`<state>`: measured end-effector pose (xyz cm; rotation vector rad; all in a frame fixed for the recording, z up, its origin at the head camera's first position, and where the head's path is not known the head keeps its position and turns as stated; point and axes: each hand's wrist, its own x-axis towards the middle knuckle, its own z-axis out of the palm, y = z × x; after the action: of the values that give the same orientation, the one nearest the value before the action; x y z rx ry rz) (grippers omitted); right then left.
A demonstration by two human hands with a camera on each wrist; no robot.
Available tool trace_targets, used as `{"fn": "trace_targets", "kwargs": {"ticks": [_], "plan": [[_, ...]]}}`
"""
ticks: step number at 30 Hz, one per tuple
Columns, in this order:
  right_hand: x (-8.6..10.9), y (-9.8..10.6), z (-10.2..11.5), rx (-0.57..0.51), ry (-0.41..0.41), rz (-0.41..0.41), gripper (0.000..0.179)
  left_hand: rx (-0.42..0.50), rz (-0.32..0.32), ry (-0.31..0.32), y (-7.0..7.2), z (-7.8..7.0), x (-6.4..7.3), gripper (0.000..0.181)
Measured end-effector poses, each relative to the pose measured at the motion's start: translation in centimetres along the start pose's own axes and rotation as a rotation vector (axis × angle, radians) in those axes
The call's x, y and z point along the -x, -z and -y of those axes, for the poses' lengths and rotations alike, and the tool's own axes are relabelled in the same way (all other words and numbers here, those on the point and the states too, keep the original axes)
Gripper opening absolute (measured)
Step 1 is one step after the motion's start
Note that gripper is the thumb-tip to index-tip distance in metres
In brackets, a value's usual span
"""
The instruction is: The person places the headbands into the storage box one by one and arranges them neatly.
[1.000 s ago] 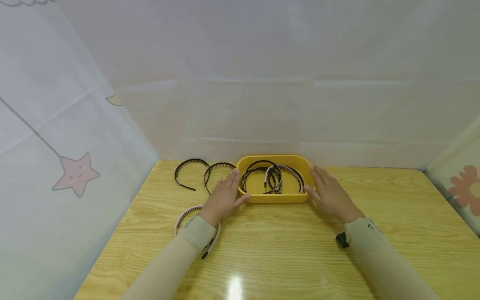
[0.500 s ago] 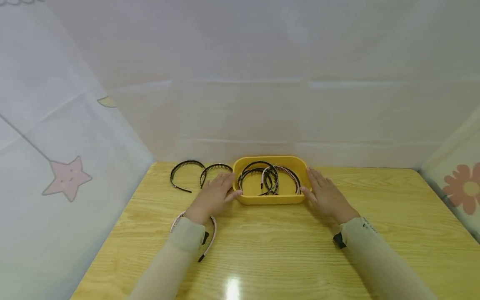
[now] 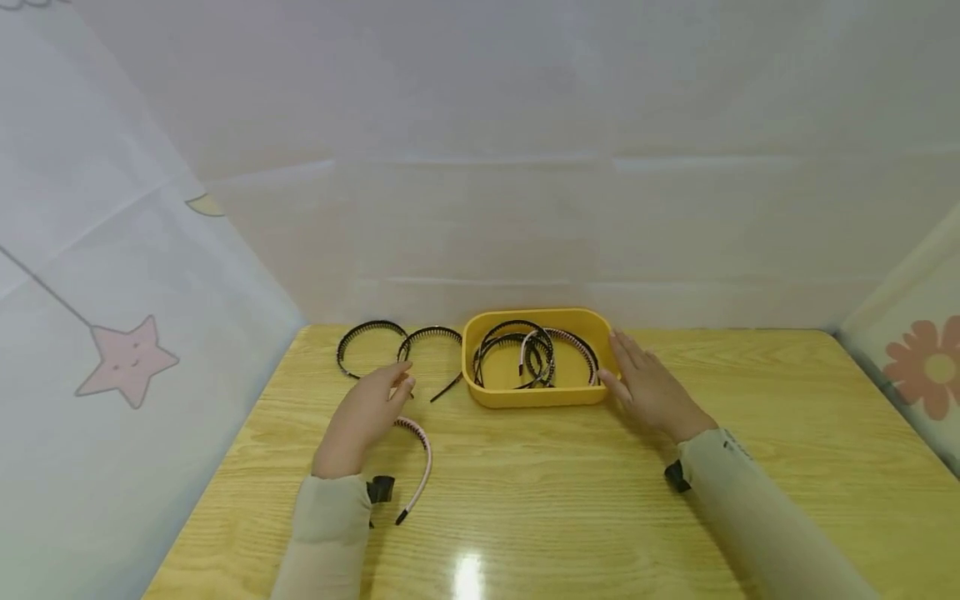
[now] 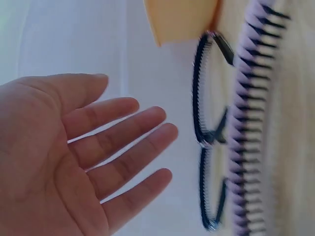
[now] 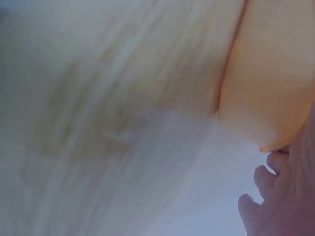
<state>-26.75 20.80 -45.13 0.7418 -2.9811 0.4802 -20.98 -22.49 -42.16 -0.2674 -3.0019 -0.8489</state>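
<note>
A yellow bin [image 3: 540, 398] stands at the back of the table with several black and pink toothed headbands [image 3: 577, 340] inside it. My right hand [image 3: 654, 390] rests against the bin's right end, its fingers nearly straight along the wall; in the right wrist view the fingertips [image 5: 266, 179] are by the rim. My left hand [image 3: 367, 417] hovers over the table left of the bin, holding nothing, its fingers loosely spread in the left wrist view. Beneath it lies a pink headband [image 3: 426, 467], partly hidden by the hand and sleeve. Beyond it lie two black headbands [image 3: 372, 325].
The wooden table [image 3: 540, 508] runs up to a pale curtain [image 3: 480, 217] just behind the bin. Another curtain printed with a pink star [image 3: 127, 360] borders the left side, and one with a flower [image 3: 933, 367] borders the right.
My left hand has let go of the bin's left end and moved left and nearer, over the pink headband. The right hand stays at the bin.
</note>
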Motion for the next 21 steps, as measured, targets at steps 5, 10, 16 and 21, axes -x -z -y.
{"fn": "trace_targets", "kwargs": {"ticks": [5, 10, 16, 21], "plan": [[-0.1, 0.3, 0.2, 0.002, 0.008, 0.010, 0.072, -0.016, 0.030, 0.082, 0.6, 2.2, 0.7, 0.046], [-0.1, 0.5, 0.2, 0.024, 0.006, 0.010, 0.072, 0.036, 0.097, 0.187, 1.4, 3.5, 1.6, 0.044], [0.1, 0.1, 0.2, 0.076, 0.003, -0.002, 0.072, 0.057, 0.140, 0.199, 1.7, 5.1, 2.2, 0.046], [-0.1, 0.0, 0.2, 0.111, 0.013, -0.012, 0.071, 0.079, 0.162, 0.172, 2.0, 6.0, 2.3, 0.048]]}}
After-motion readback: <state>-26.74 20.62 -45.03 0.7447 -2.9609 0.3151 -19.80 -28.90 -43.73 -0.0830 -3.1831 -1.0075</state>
